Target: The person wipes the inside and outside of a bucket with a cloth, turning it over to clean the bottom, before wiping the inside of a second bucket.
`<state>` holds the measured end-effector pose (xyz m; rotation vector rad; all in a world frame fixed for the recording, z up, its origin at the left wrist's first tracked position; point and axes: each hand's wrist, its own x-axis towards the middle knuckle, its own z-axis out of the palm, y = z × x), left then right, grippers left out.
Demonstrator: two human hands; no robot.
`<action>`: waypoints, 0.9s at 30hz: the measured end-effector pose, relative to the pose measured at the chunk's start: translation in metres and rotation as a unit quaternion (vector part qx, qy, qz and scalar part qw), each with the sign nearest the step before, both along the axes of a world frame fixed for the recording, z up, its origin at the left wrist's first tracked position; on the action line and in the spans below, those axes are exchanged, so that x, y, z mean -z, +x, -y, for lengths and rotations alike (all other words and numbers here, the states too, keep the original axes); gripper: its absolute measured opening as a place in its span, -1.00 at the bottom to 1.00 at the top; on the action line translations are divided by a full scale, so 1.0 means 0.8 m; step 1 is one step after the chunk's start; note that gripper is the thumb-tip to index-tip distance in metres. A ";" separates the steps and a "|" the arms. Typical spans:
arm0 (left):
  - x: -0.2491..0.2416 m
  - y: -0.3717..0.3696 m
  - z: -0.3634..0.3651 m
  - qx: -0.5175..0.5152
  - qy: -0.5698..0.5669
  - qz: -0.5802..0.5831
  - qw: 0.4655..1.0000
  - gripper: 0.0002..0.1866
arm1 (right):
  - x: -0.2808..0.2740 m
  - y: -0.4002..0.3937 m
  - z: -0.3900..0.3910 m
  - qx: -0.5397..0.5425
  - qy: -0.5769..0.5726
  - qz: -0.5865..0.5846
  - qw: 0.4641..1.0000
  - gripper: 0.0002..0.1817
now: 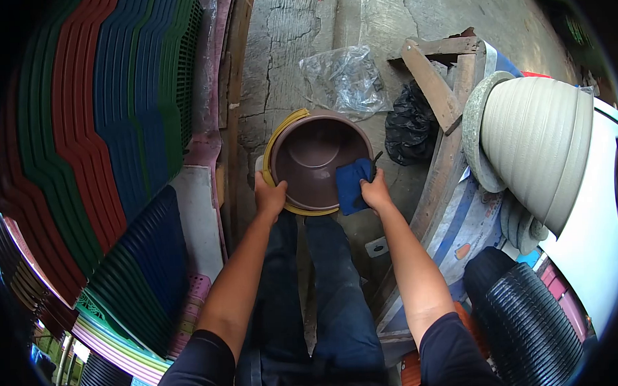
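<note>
A brown plastic basin (311,151) is in front of my legs, its open top facing up. A yellow rim (273,136) shows around its left and lower edge, like that of another basin beneath it. My left hand (270,196) is closed on the left side of these rims, thumb on top. My right hand (375,193) is closed on a blue cloth (352,185) at the basin's right edge. The cloth hangs partly over the inside of the basin, and a thin dark strip sticks up beside the fingers.
Stacked plastic baskets (82,126) in green, red and blue line the left side. A crumpled clear plastic bag (349,79) lies on the concrete floor. At right are a wooden frame (449,99), a black plastic bag (411,125), stacked grey pots (535,137) and black ribbed containers (531,318).
</note>
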<state>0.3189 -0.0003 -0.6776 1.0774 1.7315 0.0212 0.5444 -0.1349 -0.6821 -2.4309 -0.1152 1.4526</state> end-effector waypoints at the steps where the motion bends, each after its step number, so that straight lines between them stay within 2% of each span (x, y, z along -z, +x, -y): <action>1: -0.003 0.001 0.000 -0.008 -0.012 0.007 1.000 -0.57 | 0.001 0.001 0.001 0.005 0.000 0.003 1.000 -0.39; 7: -0.001 -0.008 -0.010 -0.028 -0.076 0.069 0.994 -0.57 | 0.030 0.009 0.021 0.043 0.019 -0.022 0.999 -0.32; 11: -0.011 -0.010 -0.013 -0.014 -0.088 0.087 0.992 -0.58 | 0.008 0.012 0.013 0.079 0.033 -0.059 0.995 -0.31; 13: -0.015 -0.013 -0.014 -0.026 -0.092 0.119 0.988 -0.59 | -0.010 0.011 0.012 0.166 0.076 -0.108 0.977 -0.31; 16: -0.031 -0.015 -0.013 -0.024 -0.074 0.168 0.983 -0.60 | -0.045 0.010 0.016 0.219 0.075 -0.104 0.967 -0.34; 19: -0.082 -0.014 -0.022 0.004 -0.058 0.187 0.981 -0.61 | -0.104 0.012 0.023 0.251 0.158 -0.120 0.948 -0.37; 21: -0.129 -0.006 -0.024 0.018 -0.058 0.202 0.978 -0.61 | -0.146 0.011 0.032 0.273 0.171 -0.117 0.940 -0.39; 22: -0.154 -0.004 -0.023 -0.010 -0.062 0.227 0.972 -0.61 | -0.169 0.013 0.037 0.293 0.174 -0.116 0.933 -0.41; 25: -0.222 -0.006 -0.009 -0.065 -0.054 0.271 0.959 -0.61 | -0.263 0.007 0.044 0.273 0.241 -0.063 0.929 -0.49; 27: -0.277 -0.016 -0.002 -0.053 -0.028 0.286 0.956 -0.56 | -0.337 0.001 0.046 0.238 0.281 -0.063 0.928 -0.49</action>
